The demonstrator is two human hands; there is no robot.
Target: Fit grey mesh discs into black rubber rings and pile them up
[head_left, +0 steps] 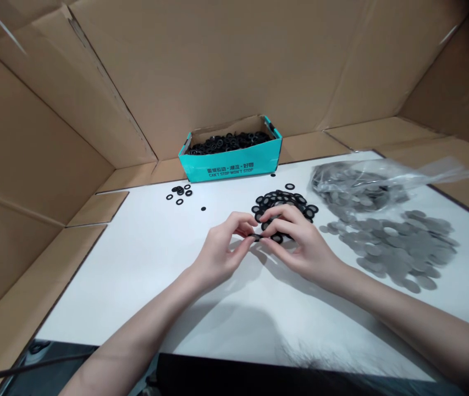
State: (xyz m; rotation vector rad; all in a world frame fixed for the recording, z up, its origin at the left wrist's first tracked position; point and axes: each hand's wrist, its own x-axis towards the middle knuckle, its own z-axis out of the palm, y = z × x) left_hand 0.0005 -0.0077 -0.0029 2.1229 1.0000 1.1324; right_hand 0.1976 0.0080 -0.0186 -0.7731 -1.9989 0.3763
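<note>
Just above the white tabletop, my left hand [221, 250] and my right hand [302, 242] meet and pinch a small black ring [255, 237] between thumbs and fingertips. My fingers partly cover it, so I cannot tell if a disc sits inside. Right behind my fingers lies a pile of black rings with grey centres [283, 198], part of it hidden by my right hand. To the right of that hand, flat round grey discs [399, 247] are spread in a loose heap.
A teal cardboard box [230, 168] full of black rings stands at the back. Several loose rings [180, 201] lie at the left, near a small black disc [203, 209]. A clear plastic bag [358, 184] of grey discs lies back right. Cardboard walls [234, 66] surround the table.
</note>
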